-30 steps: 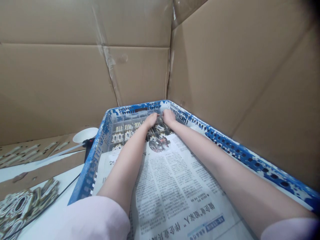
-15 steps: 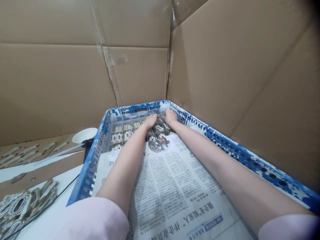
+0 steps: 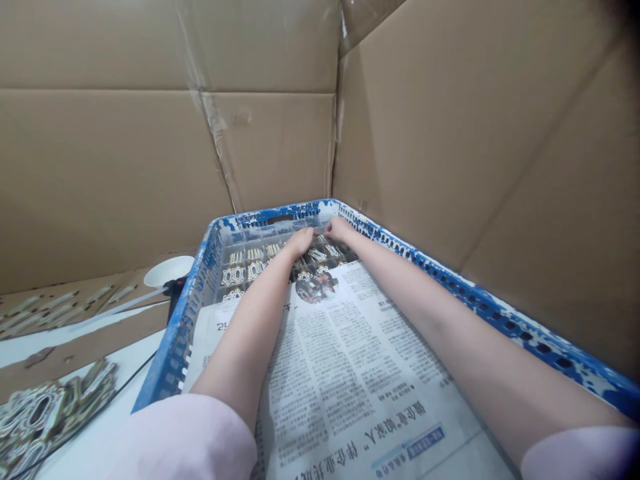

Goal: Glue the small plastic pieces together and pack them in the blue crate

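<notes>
Both arms reach into a blue and white plastic basket [image 3: 173, 357]. Inside its far end is a clear divided tray [image 3: 250, 235] whose compartments hold small ornate frame-shaped pieces [image 3: 233, 275]. My left hand [image 3: 301, 241] is over the tray's far rows, fingers closed together at the tips; what they hold, if anything, is too small to tell. Just to its right, my right hand [image 3: 339, 230] is closed with fingertips pinched near the tray's far right part, its contents hidden. A printed newspaper sheet [image 3: 345, 360] covers the near part of the tray beneath my forearms.
Cardboard walls [image 3: 280, 147] rise behind and to the right of the basket. At left are a white round dish [image 3: 169, 271], a dark-handled tool [image 3: 174, 288], rows of pieces on cardboard [image 3: 60, 310] and a heap of pieces [image 3: 55, 407].
My right hand has shifted slightly left, closer to my left hand. My left hand has stayed nearly still.
</notes>
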A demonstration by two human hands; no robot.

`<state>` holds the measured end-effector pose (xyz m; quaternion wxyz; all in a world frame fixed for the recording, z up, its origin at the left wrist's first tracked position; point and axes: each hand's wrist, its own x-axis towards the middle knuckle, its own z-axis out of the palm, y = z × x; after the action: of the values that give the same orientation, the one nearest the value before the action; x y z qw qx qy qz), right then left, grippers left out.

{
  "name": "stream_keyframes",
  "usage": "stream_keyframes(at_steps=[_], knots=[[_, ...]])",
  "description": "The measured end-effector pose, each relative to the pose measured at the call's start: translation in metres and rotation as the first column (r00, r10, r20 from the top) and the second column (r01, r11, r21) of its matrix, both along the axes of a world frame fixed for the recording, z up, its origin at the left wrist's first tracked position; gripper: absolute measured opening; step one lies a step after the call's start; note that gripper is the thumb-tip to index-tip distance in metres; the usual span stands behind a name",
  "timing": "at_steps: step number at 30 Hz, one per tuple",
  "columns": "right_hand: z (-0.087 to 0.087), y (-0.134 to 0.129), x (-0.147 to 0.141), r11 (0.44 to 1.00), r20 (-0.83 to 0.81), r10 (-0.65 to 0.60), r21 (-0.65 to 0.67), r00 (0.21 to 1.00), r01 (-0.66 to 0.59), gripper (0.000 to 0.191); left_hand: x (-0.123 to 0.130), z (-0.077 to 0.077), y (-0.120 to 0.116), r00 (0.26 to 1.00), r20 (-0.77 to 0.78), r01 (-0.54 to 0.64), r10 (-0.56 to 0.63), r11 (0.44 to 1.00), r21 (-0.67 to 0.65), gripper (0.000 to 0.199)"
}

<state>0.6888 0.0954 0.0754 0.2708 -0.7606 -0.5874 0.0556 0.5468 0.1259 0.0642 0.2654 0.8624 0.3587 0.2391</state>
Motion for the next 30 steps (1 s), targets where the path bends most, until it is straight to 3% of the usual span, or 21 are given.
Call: stream_keyframes(at_steps=[7, 11, 16, 18, 23, 27, 30], knots=[[0.011, 0.001, 0.003, 0.958, -0.127, -0.142, 0.232, 0.982, 0.169, 0.035, -0.003, 0.005, 0.001, 0.996, 0.085, 0.034, -0.031, 0.999, -0.030, 0.051], [0.019, 0.003, -0.009, 0.928, -0.189, -0.104, 0.334, 0.976, 0.164, 0.038, -0.009, 0.006, 0.003, 0.978, 0.171, 0.147, -0.119, 0.976, -0.162, 0.052], [0.021, 0.007, -0.027, 0.909, -0.224, -0.025, 0.402, 0.974, 0.115, 0.036, -0.011, 0.006, 0.005, 0.955, 0.226, 0.250, -0.193, 0.933, -0.260, 0.039], [0.020, 0.007, -0.032, 0.908, -0.222, 0.013, 0.411, 0.975, 0.082, 0.033, -0.012, 0.006, 0.008, 0.948, 0.279, 0.240, -0.153, 0.921, -0.308, 0.032], [0.017, 0.000, -0.040, 0.893, -0.167, 0.129, 0.449, 0.978, -0.041, 0.022, -0.014, 0.003, 0.015, 0.868, 0.485, 0.159, 0.109, 0.864, -0.478, 0.026], [0.016, -0.009, -0.036, 0.880, -0.070, 0.342, 0.373, 0.937, -0.293, 0.014, -0.014, 0.001, 0.017, 0.823, 0.540, 0.144, 0.176, 0.855, -0.499, 0.024], [0.018, -0.010, -0.030, 0.898, -0.105, 0.371, 0.295, 0.923, -0.328, 0.011, -0.013, 0.000, 0.016, 0.804, 0.563, 0.148, 0.193, 0.852, -0.502, 0.016]])
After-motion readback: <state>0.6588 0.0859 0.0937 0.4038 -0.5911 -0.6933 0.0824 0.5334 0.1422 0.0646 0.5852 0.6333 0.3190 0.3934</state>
